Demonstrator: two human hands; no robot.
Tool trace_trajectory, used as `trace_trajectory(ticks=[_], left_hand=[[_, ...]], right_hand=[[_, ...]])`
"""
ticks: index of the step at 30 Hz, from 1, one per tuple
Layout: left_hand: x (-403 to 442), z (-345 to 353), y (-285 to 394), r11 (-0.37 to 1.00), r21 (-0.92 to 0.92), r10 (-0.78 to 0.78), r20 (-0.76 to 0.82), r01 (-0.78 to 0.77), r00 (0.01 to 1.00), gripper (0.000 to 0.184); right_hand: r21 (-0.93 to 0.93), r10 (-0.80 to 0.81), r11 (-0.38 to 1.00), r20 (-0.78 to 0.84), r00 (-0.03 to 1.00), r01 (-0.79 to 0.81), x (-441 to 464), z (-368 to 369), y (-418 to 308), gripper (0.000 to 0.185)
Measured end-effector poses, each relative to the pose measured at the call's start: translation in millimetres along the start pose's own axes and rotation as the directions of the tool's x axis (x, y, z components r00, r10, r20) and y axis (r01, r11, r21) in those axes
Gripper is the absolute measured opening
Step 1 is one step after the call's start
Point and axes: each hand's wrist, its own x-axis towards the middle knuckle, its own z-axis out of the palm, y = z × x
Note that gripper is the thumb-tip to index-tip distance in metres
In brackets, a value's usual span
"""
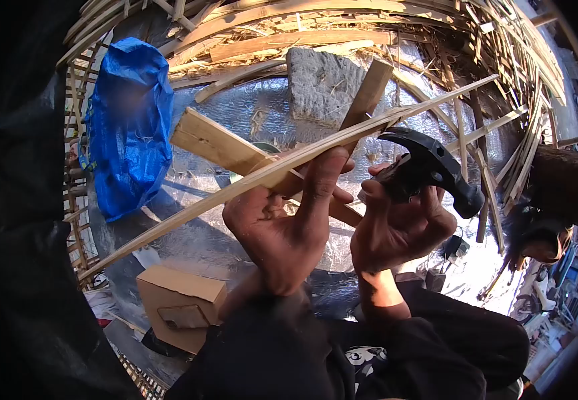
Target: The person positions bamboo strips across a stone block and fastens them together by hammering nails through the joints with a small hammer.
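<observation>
My left hand (289, 220) is closed round a long thin wooden strip (202, 208), which slants from lower left to upper right. Crossing under that strip are a pale short board (219, 140) and a darker flat piece (371, 90), both close to my left fingers. A black claw hammer (435, 163) is in my right hand (402, 223), its head just below the strip's upper right part. The hammer's handle is mostly hidden by its head and my fingers.
A blue bag (131, 127) stands at the left, a cardboard box (179, 303) at the lower left. Beyond my hands a grey rough slab (325, 87) lies on silvery sheeting (235, 107). Wooden strips (289, 10) line the back and right.
</observation>
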Motion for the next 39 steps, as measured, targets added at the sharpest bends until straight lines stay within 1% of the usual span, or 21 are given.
trace_trajectory(ticks=[1,2,3,5,6,8,10,12,14,15,17,18,20,23,24,25,28,30,32,36,39], left_hand=[[0,0,1,0.999,-0.037,-0.03,0.008,0.03,1.0,0.018],[-2,0,-5,1.0,-0.008,0.025,0.023,-0.025,0.999,0.019],[-2,1,-5,1.0,-0.017,0.024,0.022,-0.024,0.999,0.019],[-5,2,-4,1.0,-0.019,0.022,0.025,-0.022,0.999,0.019],[-5,1,-7,0.999,0.02,0.048,0.035,-0.049,0.998,0.021],[-6,0,-8,0.999,0.011,0.044,0.037,-0.044,0.998,0.02],[-6,1,-5,0.999,0.009,0.043,0.038,-0.043,0.998,0.02],[-4,4,2,0.997,-0.054,-0.061,0.005,0.062,0.998,0.019],[-4,2,0,1.0,0.002,-0.029,0.019,0.029,0.999,0.021],[-4,1,-2,0.998,0.057,0.0,0.037,-0.002,0.999,0.024],[-4,1,-6,0.998,0.024,0.054,0.024,-0.054,0.998,0.025],[-3,2,-8,0.994,-0.009,0.106,0.011,-0.106,0.994,0.025],[-2,1,-7,0.999,0.001,0.054,-0.009,-0.054,0.998,0.025],[1,3,-4,1.0,0.014,-0.015,-0.056,0.016,0.998,0.027],[2,3,-3,0.998,-0.042,-0.056,-0.082,0.052,0.995,0.024],[2,3,-3,0.991,-0.099,-0.099,-0.106,0.089,0.989,0.021],[6,2,-6,0.993,-0.076,-0.101,-0.105,0.093,0.989,0.023],[11,4,-10,0.997,-0.078,-0.021,-0.121,0.012,0.992,0.022],[13,3,-12,0.997,-0.078,-0.024,-0.118,0.014,0.993,0.022],[13,2,-15,0.999,-0.031,0.013,-0.122,-0.017,0.992,0.02],[14,-1,-15,0.999,-0.045,0.015,-0.086,-0.019,0.996,0.02]], right_hand=[[-0.004,-0.007,1.0,0.005,1.0,0.007,2,1,-2,0.064],[-0.022,-0.025,0.999,0.003,1.0,0.025,3,3,-5,0.063],[-0.039,-0.045,0.998,0.001,0.999,0.045,5,3,-8,0.062],[-0.091,0.041,0.995,0.077,0.996,-0.033,8,-1,-16,0.061],[0.043,0.038,0.998,0.022,0.999,-0.038,6,5,-16,0.06],[0.172,0.045,0.984,-0.031,0.999,-0.039,6,8,-16,0.059],[0.082,0.033,0.996,-0.075,0.997,-0.026,8,9,-17,0.055],[-0.005,0.012,1.0,-0.121,0.993,-0.013,12,11,-19,0.052],[-0.046,0.002,0.999,-0.14,0.99,-0.008,17,9,-19,0.051],[-0.184,-0.097,0.979,-0.065,0.993,0.084,20,2,-17,0.048],[-0.311,-0.184,0.933,0.024,0.983,0.183,27,-5,-19,0.045],[-0.237,-0.158,0.957,0.067,0.985,0.169,32,-7,-22,0.043],[-0.165,-0.128,0.976,0.114,0.985,0.146,36,-8,-26,0.041],[-0.033,-0.026,0.999,0.056,0.998,0.028,46,-11,-35,0.039],[-0.172,-0.019,0.983,0.21,0.978,0.056,58,-16,-46,0.05],[-0.179,0.003,0.983,0.251,0.968,0.043,65,-18,-46,0.05],[-0.195,0.036,0.98,0.382,0.924,0.042,86,-21,-46,0.047],[-0.199,0.062,0.98,0.419,0.906,0.026,95,-21,-51,0.043],[-0.221,0.085,0.975,0.477,0.875,0.026,103,-21,-56,0.04],[-0.265,0.308,0.942,0.427,0.85,-0.208,111,-11,-75,0.036],[-0.378,0.323,0.915,0.478,0.817,-0.14,126,-11,-82,0.035]])
